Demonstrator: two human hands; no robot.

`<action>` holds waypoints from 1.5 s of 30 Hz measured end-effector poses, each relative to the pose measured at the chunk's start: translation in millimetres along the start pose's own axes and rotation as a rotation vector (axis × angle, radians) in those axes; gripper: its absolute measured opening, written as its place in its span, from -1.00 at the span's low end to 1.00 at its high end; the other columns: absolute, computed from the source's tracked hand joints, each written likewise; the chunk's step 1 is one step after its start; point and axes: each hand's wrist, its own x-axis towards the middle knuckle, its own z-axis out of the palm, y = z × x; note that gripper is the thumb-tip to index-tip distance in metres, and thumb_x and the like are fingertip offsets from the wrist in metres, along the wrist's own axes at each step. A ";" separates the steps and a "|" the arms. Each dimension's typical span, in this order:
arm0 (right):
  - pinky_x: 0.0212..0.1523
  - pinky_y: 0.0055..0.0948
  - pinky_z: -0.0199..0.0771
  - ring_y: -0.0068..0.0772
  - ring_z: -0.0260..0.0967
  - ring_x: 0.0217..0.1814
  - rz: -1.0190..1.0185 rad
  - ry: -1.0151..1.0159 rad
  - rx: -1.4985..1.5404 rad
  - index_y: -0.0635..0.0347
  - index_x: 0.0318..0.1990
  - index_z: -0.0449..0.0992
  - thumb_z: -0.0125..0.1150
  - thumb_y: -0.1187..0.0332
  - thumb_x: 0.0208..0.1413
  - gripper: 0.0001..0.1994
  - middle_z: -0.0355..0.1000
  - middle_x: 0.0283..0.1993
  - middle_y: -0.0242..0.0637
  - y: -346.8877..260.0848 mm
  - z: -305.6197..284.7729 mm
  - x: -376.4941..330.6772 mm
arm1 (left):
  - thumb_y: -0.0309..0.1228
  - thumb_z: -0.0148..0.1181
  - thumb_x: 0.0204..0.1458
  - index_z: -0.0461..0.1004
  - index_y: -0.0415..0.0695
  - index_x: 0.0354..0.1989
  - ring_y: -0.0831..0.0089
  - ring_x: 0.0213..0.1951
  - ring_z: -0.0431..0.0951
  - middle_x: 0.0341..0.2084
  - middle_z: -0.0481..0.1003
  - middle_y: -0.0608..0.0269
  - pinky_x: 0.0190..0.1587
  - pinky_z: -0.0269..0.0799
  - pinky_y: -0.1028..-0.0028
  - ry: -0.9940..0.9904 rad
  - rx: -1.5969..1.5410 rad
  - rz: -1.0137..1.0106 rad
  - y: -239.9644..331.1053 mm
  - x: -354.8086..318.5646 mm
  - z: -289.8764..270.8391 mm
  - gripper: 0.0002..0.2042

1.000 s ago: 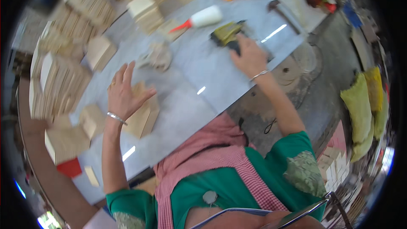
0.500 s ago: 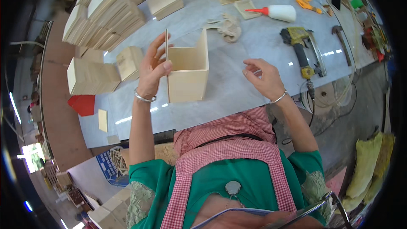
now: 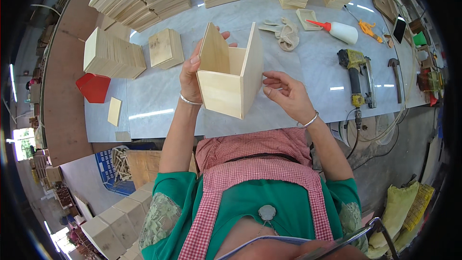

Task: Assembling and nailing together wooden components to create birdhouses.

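A pale plywood box (image 3: 220, 91) with an open top and two taller pointed side panels is tilted and turned in front of me. My left hand (image 3: 190, 74) grips its left side, thumb on the near edge of the panel and fingertips showing behind it. Close by the right panel (image 3: 253, 62) is my right hand (image 3: 288, 94), fingers bent and apart from the thumb, with nothing in it. Its fingertips come near the panel; whether they touch it I cannot tell.
Stacks of plywood panels (image 3: 113, 55) line the left and far table. A glue bottle (image 3: 342, 32) with a red nozzle, crumpled gloves (image 3: 287, 36), a nail gun (image 3: 355, 74) and a hammer (image 3: 395, 79) lie to the right. A red pentagon piece (image 3: 94, 88) is at left.
The box has swung round and tilted, showing more of its right panel, and my left hand has shifted right with it. My right hand has moved left, close to the box.
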 end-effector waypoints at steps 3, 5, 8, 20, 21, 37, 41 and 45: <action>-0.20 -0.56 0.46 -0.51 0.43 -0.18 0.024 -0.012 0.114 0.35 0.07 0.36 0.28 0.31 0.06 -0.54 0.44 -0.13 -0.18 -0.5 3.3 -0.7 | -0.02 0.12 -0.19 -0.02 -0.16 0.34 0.04 0.24 0.21 0.26 0.08 -0.07 0.23 0.21 0.12 0.001 -0.023 0.016 -2.9 -2.3 0.0 -0.12; -0.20 -0.58 0.45 -0.52 0.42 -0.17 0.049 -0.005 0.158 0.37 0.09 0.33 0.28 0.32 0.06 -0.52 0.42 -0.11 -0.17 1.7 4.5 -1.1 | -0.03 0.12 -0.20 -0.03 -0.17 0.34 0.05 0.24 0.20 0.26 0.09 -0.07 0.24 0.19 0.12 0.004 -0.037 0.020 -5.2 -4.2 2.4 -0.11; -0.20 -0.58 0.46 -0.51 0.43 -0.17 0.035 0.046 0.160 0.38 0.13 0.28 0.29 0.33 0.06 -0.48 0.41 -0.06 -0.17 10.4 7.4 -1.6 | -0.05 0.13 -0.22 0.00 -0.19 0.33 0.06 0.25 0.19 0.26 0.11 -0.06 0.26 0.16 0.14 0.013 0.001 0.059 -6.2 -9.4 8.9 -0.12; -0.22 -0.59 0.49 -0.53 0.43 -0.14 -0.087 0.091 0.270 0.33 0.12 0.33 0.30 0.44 0.03 -0.52 0.40 -0.04 -0.20 8.6 17.7 -6.0 | 0.14 0.09 -0.22 -0.01 -0.20 0.34 0.15 0.31 0.11 0.33 0.01 -0.01 0.30 0.07 0.21 -0.027 0.262 0.107 0.9 -21.3 23.8 -0.04; -0.24 -0.60 0.48 -0.56 0.42 -0.16 -0.115 0.087 0.239 0.31 0.12 0.34 0.31 0.43 0.02 -0.52 0.40 -0.06 -0.22 8.0 18.1 -5.4 | 0.20 0.01 -0.16 -0.03 -0.20 0.35 0.17 0.31 0.08 0.34 -0.01 0.01 0.30 0.07 0.22 0.052 0.172 0.064 -0.5 -23.8 21.6 -0.05; -0.25 -0.58 0.50 -0.56 0.46 -0.18 0.183 -0.146 0.813 0.36 0.07 0.37 0.02 0.31 0.24 -0.66 0.48 -0.15 -0.25 58.9 15.1 17.8 | -0.07 0.42 -0.19 0.03 -0.22 0.32 0.27 0.23 0.22 0.20 0.24 0.06 0.22 0.16 0.34 0.111 0.469 -0.158 -9.4 -43.5 22.9 -0.06; -0.23 -0.55 0.51 -0.53 0.48 -0.19 0.176 -0.230 0.914 0.37 0.01 0.42 0.01 0.38 0.22 -0.71 0.49 -0.15 -0.24 40.1 30.1 18.6 | 0.01 0.41 -0.22 0.01 -0.24 0.32 0.26 0.24 0.19 0.20 0.23 0.04 0.27 0.08 0.31 0.093 0.455 -0.242 -4.6 -65.3 8.6 -0.01; -0.23 -0.55 0.52 -0.53 0.48 -0.20 0.382 -0.128 0.930 0.38 -0.03 0.45 0.02 0.40 0.21 -0.73 0.49 -0.15 -0.23 3.8 60.9 3.7 | 0.00 0.36 -0.14 0.12 -0.26 0.25 0.33 0.13 0.34 0.10 0.33 0.09 0.15 0.27 0.37 0.269 0.333 -0.340 14.6 -100.5 20.3 -0.14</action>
